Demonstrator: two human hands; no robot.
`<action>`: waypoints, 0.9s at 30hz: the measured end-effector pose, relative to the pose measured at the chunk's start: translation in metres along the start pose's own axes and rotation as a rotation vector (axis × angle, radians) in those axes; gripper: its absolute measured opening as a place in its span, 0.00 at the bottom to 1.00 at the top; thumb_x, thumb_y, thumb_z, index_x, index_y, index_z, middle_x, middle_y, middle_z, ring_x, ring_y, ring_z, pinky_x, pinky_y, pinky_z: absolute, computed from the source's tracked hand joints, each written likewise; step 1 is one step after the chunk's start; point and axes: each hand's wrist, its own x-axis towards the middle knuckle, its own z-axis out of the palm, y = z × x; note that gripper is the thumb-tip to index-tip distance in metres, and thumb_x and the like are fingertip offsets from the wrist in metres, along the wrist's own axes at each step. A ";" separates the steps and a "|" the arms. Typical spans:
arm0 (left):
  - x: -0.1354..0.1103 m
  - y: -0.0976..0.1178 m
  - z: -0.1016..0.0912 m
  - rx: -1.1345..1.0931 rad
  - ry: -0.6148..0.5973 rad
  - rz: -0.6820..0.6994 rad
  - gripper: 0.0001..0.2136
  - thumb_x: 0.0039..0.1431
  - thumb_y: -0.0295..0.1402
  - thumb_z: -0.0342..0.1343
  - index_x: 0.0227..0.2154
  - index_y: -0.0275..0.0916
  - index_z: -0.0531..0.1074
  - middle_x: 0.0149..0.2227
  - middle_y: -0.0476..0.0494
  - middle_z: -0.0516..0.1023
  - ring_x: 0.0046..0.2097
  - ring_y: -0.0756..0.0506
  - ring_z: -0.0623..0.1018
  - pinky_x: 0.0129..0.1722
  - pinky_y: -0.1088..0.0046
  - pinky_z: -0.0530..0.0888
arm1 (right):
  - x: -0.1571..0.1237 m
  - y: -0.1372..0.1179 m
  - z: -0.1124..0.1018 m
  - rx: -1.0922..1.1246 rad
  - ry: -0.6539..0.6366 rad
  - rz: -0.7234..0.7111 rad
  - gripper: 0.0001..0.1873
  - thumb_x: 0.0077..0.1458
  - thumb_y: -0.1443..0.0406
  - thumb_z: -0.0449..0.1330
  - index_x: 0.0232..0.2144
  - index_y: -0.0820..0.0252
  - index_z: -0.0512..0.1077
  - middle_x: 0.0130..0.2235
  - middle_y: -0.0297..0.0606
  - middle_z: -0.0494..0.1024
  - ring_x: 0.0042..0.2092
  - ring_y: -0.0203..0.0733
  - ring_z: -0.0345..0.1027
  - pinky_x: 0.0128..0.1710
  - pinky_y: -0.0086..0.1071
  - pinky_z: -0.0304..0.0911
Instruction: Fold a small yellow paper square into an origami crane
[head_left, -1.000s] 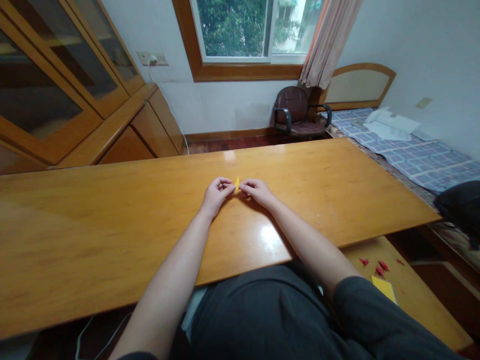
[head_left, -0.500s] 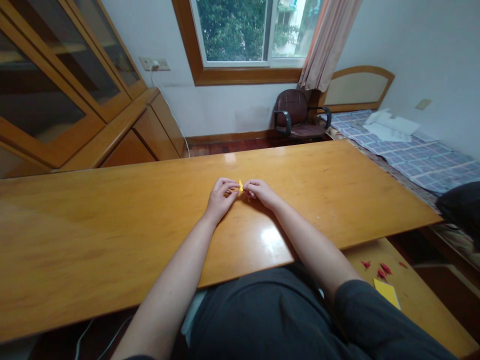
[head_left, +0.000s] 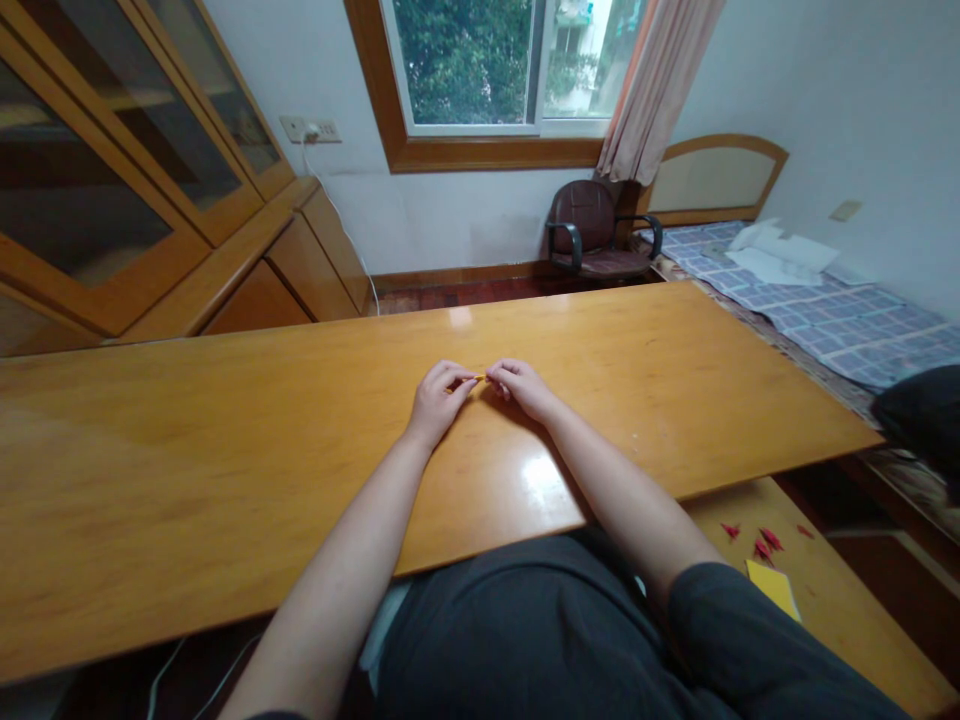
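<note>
A small piece of folded yellow origami paper (head_left: 481,378) is pinched between my two hands, just above the wooden tabletop (head_left: 262,450). My left hand (head_left: 439,400) grips its left end between thumb and fingers. On the other end, the bent fingers of my right hand (head_left: 523,386) are closed. Only a thin strip of the paper shows between the fingertips; its full shape is hidden.
Lower right, a second wooden surface (head_left: 847,620) holds several small red folded-paper pieces (head_left: 765,545) and a yellow paper stack (head_left: 772,588). Beyond the table stand a brown armchair (head_left: 589,225), a bed (head_left: 840,310) and a glass-fronted cabinet (head_left: 172,270).
The yellow paper's upright point between my fingers no longer shows; only a low, thin strip is visible. My left fingers have closed in around it, while my right hand has barely moved.
</note>
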 end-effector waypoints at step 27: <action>-0.001 -0.014 0.000 -0.208 -0.130 -0.331 0.12 0.52 0.43 0.62 0.26 0.37 0.76 0.25 0.47 0.78 0.27 0.49 0.74 0.30 0.75 0.69 | -0.005 0.004 0.005 -0.074 -0.014 -0.020 0.21 0.44 0.50 0.67 0.28 0.62 0.71 0.22 0.30 0.71 0.23 0.31 0.61 0.23 0.26 0.60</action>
